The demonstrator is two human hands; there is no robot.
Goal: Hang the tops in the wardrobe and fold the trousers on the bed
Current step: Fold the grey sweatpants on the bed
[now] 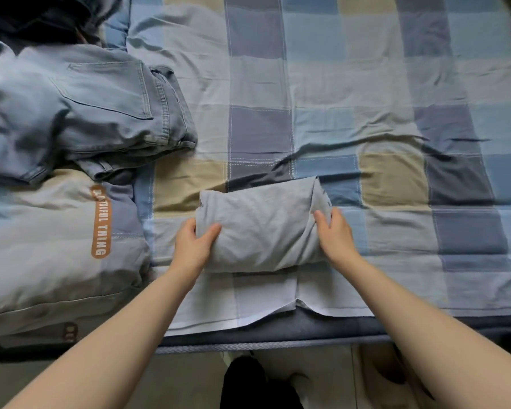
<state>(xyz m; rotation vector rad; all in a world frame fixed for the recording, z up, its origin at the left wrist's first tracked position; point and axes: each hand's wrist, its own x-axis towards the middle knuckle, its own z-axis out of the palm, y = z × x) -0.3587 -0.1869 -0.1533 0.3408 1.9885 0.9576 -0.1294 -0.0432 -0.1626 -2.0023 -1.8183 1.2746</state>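
The grey trousers (pixel 263 225) lay near the front edge of the bed (pixel 278 329), already folded down into a compact bundle on the checked sheet (pixel 396 84), and you had one hand at each end of it. Your left hand (pixel 194 246) gripped the left end, thumb laid across the top of the cloth and the other fingers tucked out of sight underneath; your right hand (pixel 335 234) pinched the right end where the fabric was gathered into a ridge, thumb on top, fingers curled round the edge. By my reading you were about to lift or shift the bundle to its resting place, and that was where it could come undone: the fabric looked thin and slack, so a lift by the ends alone would let the middle sag and the layers slide apart. The gathered right end was the likelier one to spill open if your pinch loosened. The sheet beneath was rumpled, so dragging rather than lifting could catch the bottom layer and pull the fold askew. To your left, folded jeans (pixel 101 107) rested on a quilt (pixel 56 246) with an orange label; setting the trousers on that soft, uneven mound could tip the stack. Something dark lay at the far left corner, too blurred to name.
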